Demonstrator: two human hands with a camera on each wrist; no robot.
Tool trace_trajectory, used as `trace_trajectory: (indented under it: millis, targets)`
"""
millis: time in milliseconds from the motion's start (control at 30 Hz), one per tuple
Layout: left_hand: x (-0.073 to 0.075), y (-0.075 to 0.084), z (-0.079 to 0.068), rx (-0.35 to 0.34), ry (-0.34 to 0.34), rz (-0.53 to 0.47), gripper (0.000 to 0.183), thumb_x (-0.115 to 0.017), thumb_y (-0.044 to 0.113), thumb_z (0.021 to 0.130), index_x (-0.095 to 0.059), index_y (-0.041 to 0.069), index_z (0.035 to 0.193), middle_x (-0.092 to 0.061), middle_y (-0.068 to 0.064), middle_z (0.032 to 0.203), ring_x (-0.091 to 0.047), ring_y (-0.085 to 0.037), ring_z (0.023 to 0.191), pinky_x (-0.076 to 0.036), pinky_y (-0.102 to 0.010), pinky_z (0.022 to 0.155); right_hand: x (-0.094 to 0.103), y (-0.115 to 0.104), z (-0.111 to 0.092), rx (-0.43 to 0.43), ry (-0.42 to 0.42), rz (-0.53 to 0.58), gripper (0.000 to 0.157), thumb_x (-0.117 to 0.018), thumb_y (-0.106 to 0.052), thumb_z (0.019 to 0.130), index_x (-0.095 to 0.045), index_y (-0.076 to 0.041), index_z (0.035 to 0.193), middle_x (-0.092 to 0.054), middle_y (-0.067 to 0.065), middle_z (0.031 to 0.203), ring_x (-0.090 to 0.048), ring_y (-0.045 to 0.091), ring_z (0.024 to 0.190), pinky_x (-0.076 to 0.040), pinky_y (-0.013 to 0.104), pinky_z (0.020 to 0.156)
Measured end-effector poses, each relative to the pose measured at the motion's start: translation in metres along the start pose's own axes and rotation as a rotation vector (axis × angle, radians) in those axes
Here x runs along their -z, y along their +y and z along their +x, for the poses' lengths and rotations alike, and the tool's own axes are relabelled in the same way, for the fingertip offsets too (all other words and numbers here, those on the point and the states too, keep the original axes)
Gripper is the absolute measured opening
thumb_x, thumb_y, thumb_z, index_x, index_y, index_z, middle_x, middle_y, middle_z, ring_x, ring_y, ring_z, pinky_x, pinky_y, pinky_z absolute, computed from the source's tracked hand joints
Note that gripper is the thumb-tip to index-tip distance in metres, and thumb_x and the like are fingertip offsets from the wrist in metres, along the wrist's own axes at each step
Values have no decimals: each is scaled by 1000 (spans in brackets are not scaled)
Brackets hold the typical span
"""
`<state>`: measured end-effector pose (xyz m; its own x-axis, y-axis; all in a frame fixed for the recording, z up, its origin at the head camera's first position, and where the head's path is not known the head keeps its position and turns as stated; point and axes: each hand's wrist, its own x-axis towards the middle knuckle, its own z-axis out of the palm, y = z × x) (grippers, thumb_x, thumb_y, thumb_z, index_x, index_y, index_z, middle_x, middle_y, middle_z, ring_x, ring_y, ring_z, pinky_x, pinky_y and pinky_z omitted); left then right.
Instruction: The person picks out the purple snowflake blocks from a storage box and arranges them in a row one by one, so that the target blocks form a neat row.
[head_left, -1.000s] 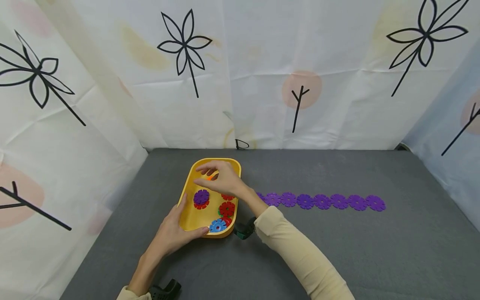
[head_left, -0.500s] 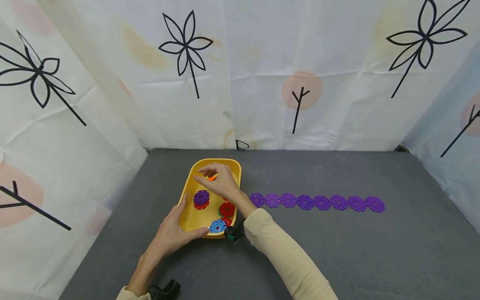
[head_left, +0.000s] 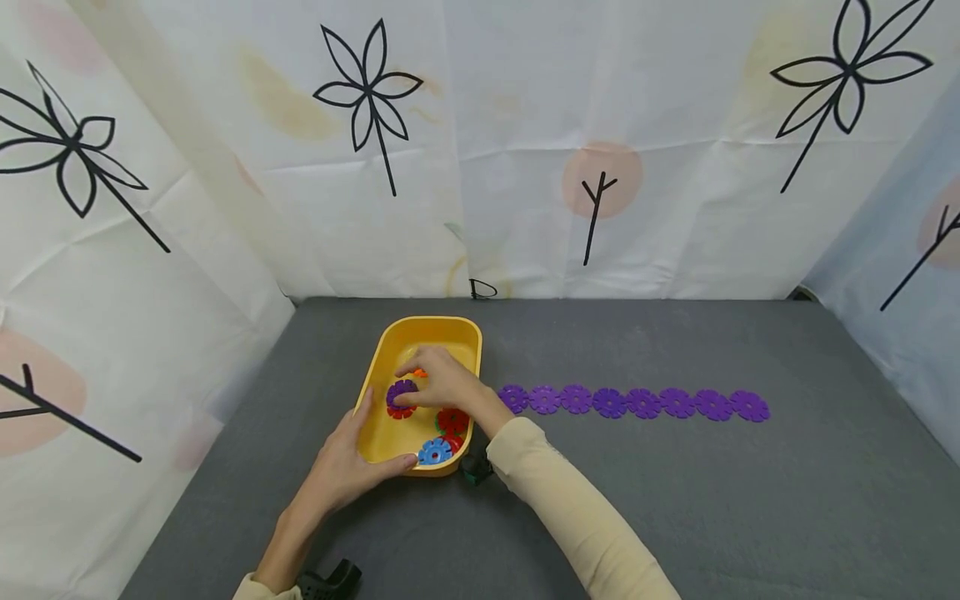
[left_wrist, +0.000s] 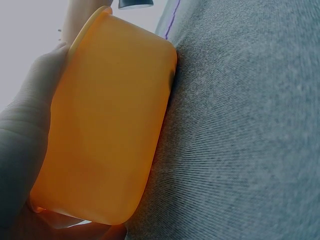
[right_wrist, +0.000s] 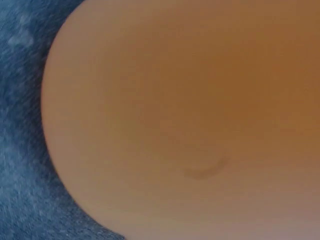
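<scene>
A yellow plastic tub [head_left: 380, 450] stands on the table with flower-shaped plastic discs inside. My left hand [head_left: 341, 467] grips its near left corner, thumb along the near rim; the left wrist view shows that thumb [left_wrist: 30, 115] against the tub's wall. Over the inside of the tub, my right hand [head_left: 442, 382] has its thumb and fingers apart, close to a purple disc [head_left: 400, 388] that overlaps a red disc [head_left: 402, 412]. Whether the fingertips touch the purple disc is unclear. A bit of an orange disc [head_left: 421, 373] shows by the fingers. The right wrist view holds only the tub's blurred wall [right_wrist: 200, 100].
A row of several purple discs [head_left: 643, 403] runs rightward from the tub across the grey table [head_left: 720, 508]. Blue [head_left: 435, 452] and red discs [head_left: 453, 420] lie in the tub's near right corner. A patterned white cloth [head_left: 510, 217] hangs behind.
My right hand has moved from the far part of the tub toward me, down to the purple disc. My left hand keeps its hold on the tub.
</scene>
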<state>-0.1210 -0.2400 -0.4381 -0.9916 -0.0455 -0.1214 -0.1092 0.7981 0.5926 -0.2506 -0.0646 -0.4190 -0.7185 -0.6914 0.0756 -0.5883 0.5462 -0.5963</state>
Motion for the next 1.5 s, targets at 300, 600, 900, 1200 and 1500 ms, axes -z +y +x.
trace_trajectory:
  millis: [300,600,900,1200,1500]
  targets:
    - [0,-1,1,-4,-8,-3,124,-77,69,76,-6,23,166,-37,-22,157,-50,-38,130,-46,-59,104,-2,-2,-2,41,-168,-240,48,-76,-46,90,-71,-23,132,-64,-1,143,-50,23,126,-45,37,108]
    - [2,0,2,-11,8,8,125,-79,68,75,-9,20,166,-42,-20,152,-53,-31,118,-47,-44,94,-4,1,1,17,-98,-217,23,-86,-37,82,-83,-19,97,-73,-6,94,-55,11,90,-50,22,87]
    - [2,1,0,-12,8,-1,124,-79,68,76,-9,19,166,-39,-23,155,-52,-36,125,-47,-55,102,-5,-2,0,-24,-110,-180,46,-87,-28,82,-75,-13,124,-75,2,120,-67,15,106,-54,28,101]
    - [-1,0,2,5,-2,-14,125,-80,68,75,-8,21,166,-37,-22,157,-50,-37,127,-46,-56,105,-5,-3,1,-55,-173,-158,49,-86,-30,83,-74,-13,127,-75,0,121,-66,10,100,-56,26,95]
    - [2,2,2,-3,-9,-7,124,-79,67,76,-8,20,166,-36,-23,158,-49,-39,133,-44,-59,107,-3,-2,1,-48,-227,-117,56,-89,-35,80,-72,-16,130,-74,-2,123,-62,11,102,-53,25,100]
